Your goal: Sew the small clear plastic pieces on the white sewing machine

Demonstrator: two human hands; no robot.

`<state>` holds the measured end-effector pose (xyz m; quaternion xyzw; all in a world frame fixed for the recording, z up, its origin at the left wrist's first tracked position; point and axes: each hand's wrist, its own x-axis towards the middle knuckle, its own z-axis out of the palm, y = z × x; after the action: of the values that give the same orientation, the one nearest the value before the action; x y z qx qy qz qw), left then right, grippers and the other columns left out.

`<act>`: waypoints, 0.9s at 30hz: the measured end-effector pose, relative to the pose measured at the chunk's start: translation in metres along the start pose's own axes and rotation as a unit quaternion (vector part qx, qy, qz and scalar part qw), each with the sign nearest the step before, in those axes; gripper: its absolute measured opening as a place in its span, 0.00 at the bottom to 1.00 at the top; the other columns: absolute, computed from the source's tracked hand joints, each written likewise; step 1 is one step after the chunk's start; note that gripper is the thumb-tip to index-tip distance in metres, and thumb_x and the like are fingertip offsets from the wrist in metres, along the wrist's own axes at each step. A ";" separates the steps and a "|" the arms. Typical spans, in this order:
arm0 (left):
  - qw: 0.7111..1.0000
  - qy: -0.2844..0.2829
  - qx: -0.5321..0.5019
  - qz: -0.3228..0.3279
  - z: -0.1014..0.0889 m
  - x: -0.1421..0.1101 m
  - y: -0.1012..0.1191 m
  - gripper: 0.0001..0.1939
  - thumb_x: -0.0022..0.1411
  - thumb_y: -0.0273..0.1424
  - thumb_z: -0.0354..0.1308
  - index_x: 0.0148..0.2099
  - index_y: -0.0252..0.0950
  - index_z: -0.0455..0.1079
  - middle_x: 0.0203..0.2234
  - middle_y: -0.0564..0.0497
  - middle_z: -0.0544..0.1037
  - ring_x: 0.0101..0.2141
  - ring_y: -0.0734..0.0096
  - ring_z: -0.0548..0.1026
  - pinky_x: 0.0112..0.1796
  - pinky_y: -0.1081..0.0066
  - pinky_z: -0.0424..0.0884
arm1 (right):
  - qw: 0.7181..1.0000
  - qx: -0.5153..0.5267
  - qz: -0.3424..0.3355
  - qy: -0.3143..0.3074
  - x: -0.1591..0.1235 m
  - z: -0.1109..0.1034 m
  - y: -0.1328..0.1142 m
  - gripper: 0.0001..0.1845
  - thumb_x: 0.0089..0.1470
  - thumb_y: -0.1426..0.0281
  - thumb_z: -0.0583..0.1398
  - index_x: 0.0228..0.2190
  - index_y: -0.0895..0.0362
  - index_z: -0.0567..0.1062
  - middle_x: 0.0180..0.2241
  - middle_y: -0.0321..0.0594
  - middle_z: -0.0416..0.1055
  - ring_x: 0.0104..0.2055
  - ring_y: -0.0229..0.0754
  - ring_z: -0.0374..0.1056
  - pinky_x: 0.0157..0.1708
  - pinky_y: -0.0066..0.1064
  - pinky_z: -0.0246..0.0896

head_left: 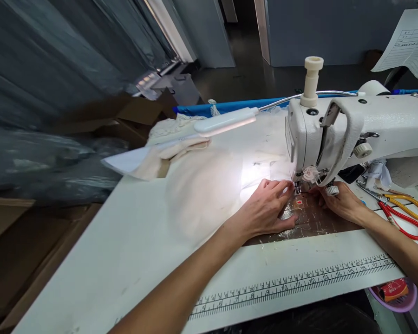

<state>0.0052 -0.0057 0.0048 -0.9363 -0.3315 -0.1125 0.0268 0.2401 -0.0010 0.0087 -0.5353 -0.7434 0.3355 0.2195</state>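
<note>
A white sewing machine (308,134) stands at the right, its presser foot (297,187) low over the metal bed plate (320,227). Sheer white fabric (202,195) spreads left of the needle, brightly lit. My left hand (264,208) rests on the fabric's edge, fingertips beside the presser foot, thumb held apart on the plate. Right of the foot is my right hand (337,202), its fingers bent in toward the needle. The machine's lever and knob partly cover those fingers, and what they hold is hidden. A pale fabric flower (310,174) hangs on the machine head.
Red-handled scissors (400,220) and yellow-handled scissors (409,202) lie right of my right hand. A lamp (226,121) reaches over the fabric. A ruler strip (285,285) runs along the table's front edge. Cardboard boxes (38,260) stand at left, a purple basket (400,301) below right.
</note>
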 end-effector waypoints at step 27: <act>0.974 0.102 0.016 -0.202 0.018 -0.006 -0.004 0.20 0.73 0.39 0.40 0.59 0.34 0.59 0.56 0.35 0.68 0.57 0.47 0.65 0.52 0.46 0.62 | 0.978 -0.148 -0.114 0.090 -0.029 0.020 0.006 0.15 0.62 0.68 0.50 0.45 0.57 0.73 0.43 0.48 0.69 0.40 0.48 0.69 0.40 0.42 0.68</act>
<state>0.0021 -0.0040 -0.0137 -0.8329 -0.5112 -0.2053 0.0523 0.2397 -0.0326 -0.0079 -0.5017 -0.8182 0.1453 0.2403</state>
